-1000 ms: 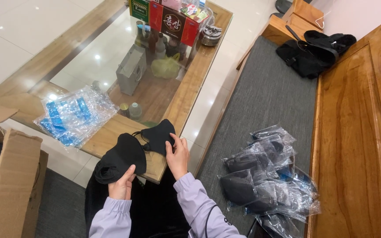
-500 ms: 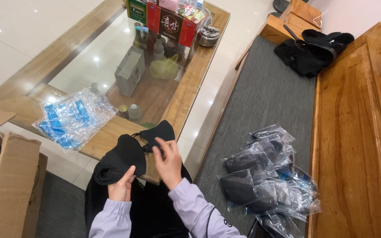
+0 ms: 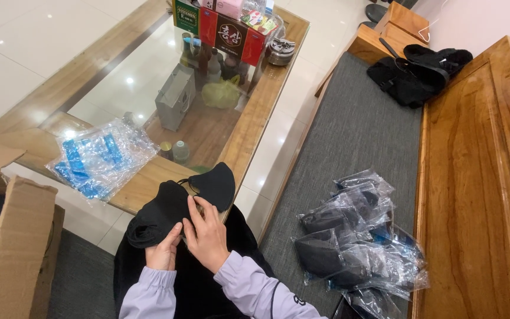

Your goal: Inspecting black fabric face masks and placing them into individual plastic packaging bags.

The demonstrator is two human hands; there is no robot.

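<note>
A stack of black fabric face masks point(image 3: 160, 214) rests on my lap at the near edge of the glass table. My left hand point(image 3: 163, 253) holds the stack from below. My right hand point(image 3: 208, 233) lies on top of it, fingers pinching the upper mask beside a single black mask point(image 3: 215, 184) that sticks out toward the table. Both sleeves are pale lilac.
A glass-topped wooden table point(image 3: 267, 112) carries a pile of clear bags with blue print point(image 3: 98, 158) and red boxes at the far end. Bagged black masks point(image 3: 355, 236) lie on the grey bench cushion to my right. An open cardboard box point(image 3: 10, 236) stands at my left.
My right hand moved from the single mask's edge leftward onto the top of the stack. The left hand stayed under it.
</note>
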